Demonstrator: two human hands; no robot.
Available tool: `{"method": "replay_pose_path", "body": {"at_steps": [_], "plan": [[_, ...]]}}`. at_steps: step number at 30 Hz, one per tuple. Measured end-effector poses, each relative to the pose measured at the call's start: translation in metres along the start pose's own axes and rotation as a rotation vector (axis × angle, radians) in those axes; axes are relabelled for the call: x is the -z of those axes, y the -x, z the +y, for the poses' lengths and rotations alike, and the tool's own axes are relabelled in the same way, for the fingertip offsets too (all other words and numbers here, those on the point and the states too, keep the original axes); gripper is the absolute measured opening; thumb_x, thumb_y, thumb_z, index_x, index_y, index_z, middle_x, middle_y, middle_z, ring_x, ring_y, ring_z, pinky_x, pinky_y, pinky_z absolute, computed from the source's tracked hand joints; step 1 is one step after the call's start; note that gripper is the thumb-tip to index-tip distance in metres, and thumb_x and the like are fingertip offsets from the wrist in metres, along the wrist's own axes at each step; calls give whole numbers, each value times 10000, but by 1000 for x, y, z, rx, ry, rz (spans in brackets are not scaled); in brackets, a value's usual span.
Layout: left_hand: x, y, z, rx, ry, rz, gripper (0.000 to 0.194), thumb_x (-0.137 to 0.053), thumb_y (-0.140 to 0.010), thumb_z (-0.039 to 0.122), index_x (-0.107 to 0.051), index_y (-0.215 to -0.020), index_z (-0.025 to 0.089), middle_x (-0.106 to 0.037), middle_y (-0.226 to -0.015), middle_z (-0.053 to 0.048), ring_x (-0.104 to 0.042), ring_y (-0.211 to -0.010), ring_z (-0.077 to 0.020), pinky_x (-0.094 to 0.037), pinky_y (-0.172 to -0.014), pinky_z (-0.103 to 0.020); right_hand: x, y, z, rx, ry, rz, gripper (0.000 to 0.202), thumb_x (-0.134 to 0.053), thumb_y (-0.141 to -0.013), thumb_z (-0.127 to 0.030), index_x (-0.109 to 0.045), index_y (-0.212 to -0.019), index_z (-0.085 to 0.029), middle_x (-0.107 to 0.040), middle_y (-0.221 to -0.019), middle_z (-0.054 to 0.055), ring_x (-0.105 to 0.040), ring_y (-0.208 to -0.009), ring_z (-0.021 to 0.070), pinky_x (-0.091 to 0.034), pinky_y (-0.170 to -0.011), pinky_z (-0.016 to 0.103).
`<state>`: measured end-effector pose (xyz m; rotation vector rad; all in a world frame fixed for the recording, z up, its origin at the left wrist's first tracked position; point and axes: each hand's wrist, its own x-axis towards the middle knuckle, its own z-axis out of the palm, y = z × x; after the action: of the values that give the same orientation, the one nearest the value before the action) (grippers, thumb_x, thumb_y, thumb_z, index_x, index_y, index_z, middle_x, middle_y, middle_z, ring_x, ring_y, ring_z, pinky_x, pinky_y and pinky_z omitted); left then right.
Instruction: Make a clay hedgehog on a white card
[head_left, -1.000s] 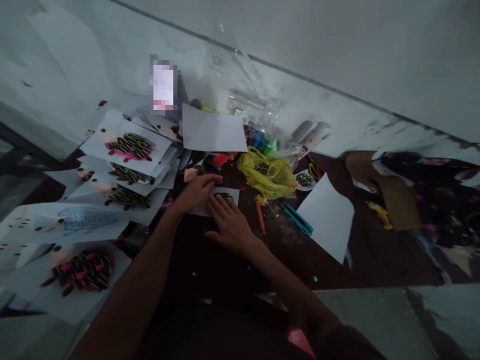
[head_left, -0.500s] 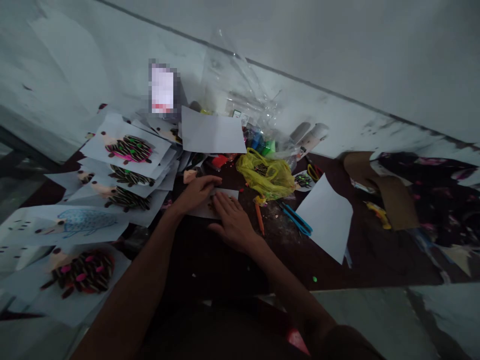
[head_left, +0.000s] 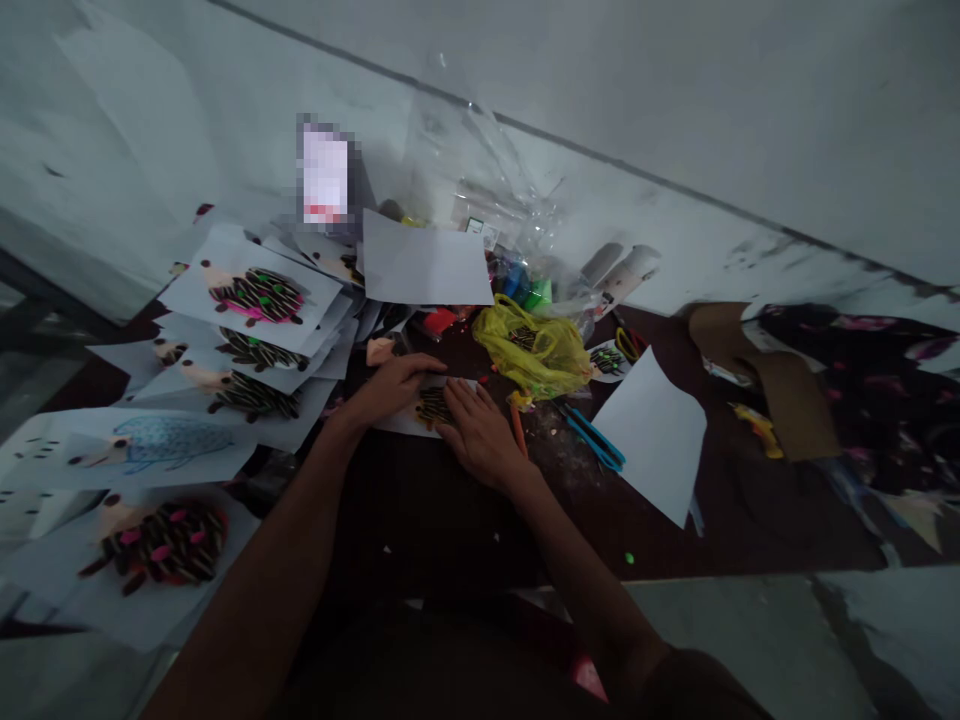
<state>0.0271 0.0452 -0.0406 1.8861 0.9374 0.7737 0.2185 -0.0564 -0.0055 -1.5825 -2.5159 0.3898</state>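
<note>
A small white sheet (head_left: 401, 424) lies on the dark table, bearing a spiny dark-and-yellowish hedgehog figure (head_left: 431, 408). Over its right side my right hand (head_left: 480, 425) rests flat with fingers stretched out, hiding part of the figure. My left hand (head_left: 394, 388) lies along the sheet's upper left edge, its fingers extended to the right and nothing visibly held. Just behind that hand is a peach-coloured lump (head_left: 381, 350). An orange stick-like tool (head_left: 518, 428) lies beside my right hand.
Sheets with hedgehog figures (head_left: 255, 295) pile up on the left. A yellow plastic bag (head_left: 536, 350), blue-handled scissors (head_left: 596, 440) and a white sheet (head_left: 656, 435) lie to the right. Behind stand a blank sheet (head_left: 427, 262) and clear plastic wrapping (head_left: 480, 150) against the wall.
My right hand has shifted slightly to the right across the small sheet, uncovering more of the hedgehog figure. My left hand has stayed nearly in place.
</note>
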Motion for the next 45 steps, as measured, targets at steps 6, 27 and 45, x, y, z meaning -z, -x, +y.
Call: {"method": "replay_pose_path", "body": {"at_steps": [6,27,45], "plan": [[0,0,-3,-5,-23,11,395,-447,-882,224,-753,-1126,167,-762,-1231,-96,-686,-1170,-224,-490,-1123,-429,-2,1,2,4,-21,18,618,-384,-1087,-473,-441,-1567,-89,-398,-1649,182,-318,-1574,263,-252,-1302,503],[-6,1,1,-91,-550,94,479,-455,-836,50,-744,-1204,159,-732,-1221,-132,-639,-1151,-292,-502,-1046,-498,0,0,44,-186,-150,433,357,-490,-970,-86,-758,-1182,-192,-746,-1226,126,-667,-1173,257,-500,-1048,436],[-9,3,2,-95,-766,148,280,-503,-949,164,-778,-994,196,-681,-949,-106,-600,-900,-277,-479,-841,-440,2,7,46,-182,-126,436,215,-543,-999,-161,-755,-967,-188,-763,-980,94,-663,-991,246,-482,-929,382]]}}
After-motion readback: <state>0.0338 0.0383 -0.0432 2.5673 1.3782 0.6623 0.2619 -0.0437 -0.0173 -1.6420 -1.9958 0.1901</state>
